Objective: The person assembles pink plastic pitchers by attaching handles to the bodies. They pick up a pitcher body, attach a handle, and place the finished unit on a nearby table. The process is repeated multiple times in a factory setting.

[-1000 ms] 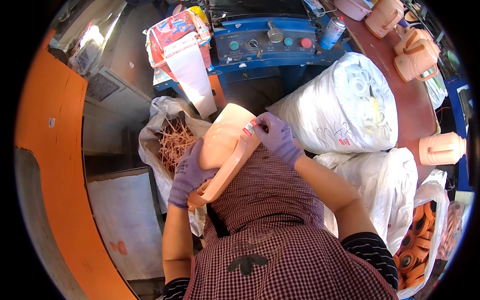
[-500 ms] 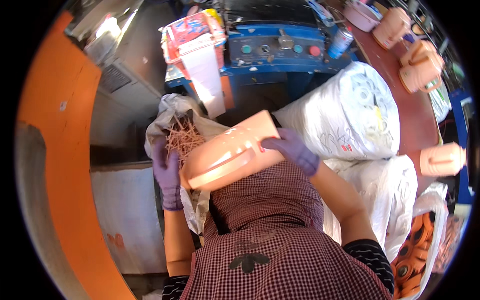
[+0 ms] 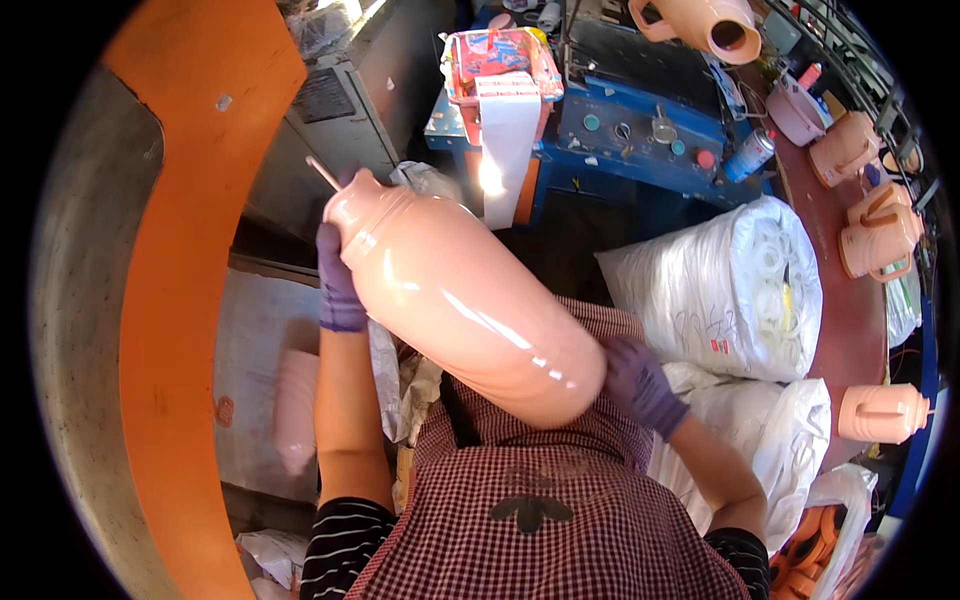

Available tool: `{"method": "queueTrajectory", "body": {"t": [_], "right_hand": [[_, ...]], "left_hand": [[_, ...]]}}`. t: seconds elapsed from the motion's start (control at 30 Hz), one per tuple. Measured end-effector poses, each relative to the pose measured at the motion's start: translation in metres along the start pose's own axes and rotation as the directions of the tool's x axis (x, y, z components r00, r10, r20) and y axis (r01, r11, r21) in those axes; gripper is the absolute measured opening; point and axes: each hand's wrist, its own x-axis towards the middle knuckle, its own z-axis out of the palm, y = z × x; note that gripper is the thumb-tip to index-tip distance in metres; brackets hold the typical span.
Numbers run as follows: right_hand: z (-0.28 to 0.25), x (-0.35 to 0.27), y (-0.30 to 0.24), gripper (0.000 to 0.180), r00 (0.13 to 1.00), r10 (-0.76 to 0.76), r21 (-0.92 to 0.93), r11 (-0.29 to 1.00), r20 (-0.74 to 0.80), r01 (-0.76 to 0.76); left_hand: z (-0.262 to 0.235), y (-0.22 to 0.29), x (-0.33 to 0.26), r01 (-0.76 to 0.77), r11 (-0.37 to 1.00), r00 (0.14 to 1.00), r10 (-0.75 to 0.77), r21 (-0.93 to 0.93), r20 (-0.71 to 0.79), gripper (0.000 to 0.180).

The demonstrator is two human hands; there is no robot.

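A large glossy pink plastic jug shell (image 3: 470, 300) is held slantwise in front of my apron, its narrow neck up at the left and its wide end down at the right. A thin pink plastic stalk (image 3: 323, 173) sticks out from the neck. My left hand (image 3: 343, 280), in a purple glove, is closed round the neck end, with some fingers hidden behind it. At the wide end, my purple-gloved right hand (image 3: 643, 388) grips the rim. A blurred pink shape (image 3: 295, 410) shows beside my left forearm, over a pale board (image 3: 260, 340).
An orange machine frame (image 3: 170, 300) stands along the left. Ahead is a blue control panel (image 3: 640, 135) with a red basket (image 3: 500, 65) beside it. White sacks (image 3: 700, 290) stand to the right, before a brown table (image 3: 840, 320) bearing pink jugs (image 3: 880, 235).
The shell has swung round: its left end has risen and its right end dropped, nearer my apron. My right hand has moved down. The blurred pink shape has appeared at left, and the view has shifted.
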Motion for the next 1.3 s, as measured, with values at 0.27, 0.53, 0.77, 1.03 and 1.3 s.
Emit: {"method": "queueTrajectory", "body": {"t": [0.27, 0.53, 0.77, 1.03, 1.3], "right_hand": [[-0.053, 0.016, 0.017, 0.028, 0.944, 0.236, 0.339, 0.929, -0.231, -0.15], [-0.056, 0.034, 0.001, 0.025, 0.959, 0.195, 0.456, 0.886, -0.206, -0.082], [-0.071, 0.069, -0.025, 0.026, 0.919, 0.193, 0.61, 0.79, -0.343, 0.062], [-0.106, 0.073, -0.044, 0.021, 0.986, 0.154, 0.964, -0.266, 0.063, -0.02], [-0.101, 0.045, -0.039, 0.021, 0.981, 0.163, 0.992, 0.055, 0.101, -0.111]], "left_hand": [[0.034, 0.043, 0.035, -0.104, 0.969, 0.963, 0.042, 0.225, 0.266, 0.131], [-0.005, 0.058, 0.04, -0.095, 0.995, 0.965, 0.086, 0.024, 0.249, 0.13], [0.017, 0.009, 0.039, 0.024, 0.996, 0.963, 0.001, -0.09, 0.269, 0.118], [0.022, -0.073, 0.057, 0.324, 0.898, 0.877, -0.167, -0.297, 0.451, 0.1], [0.042, -0.087, 0.067, 0.407, 0.885, 0.857, -0.284, -0.226, 0.43, 0.096]]}}
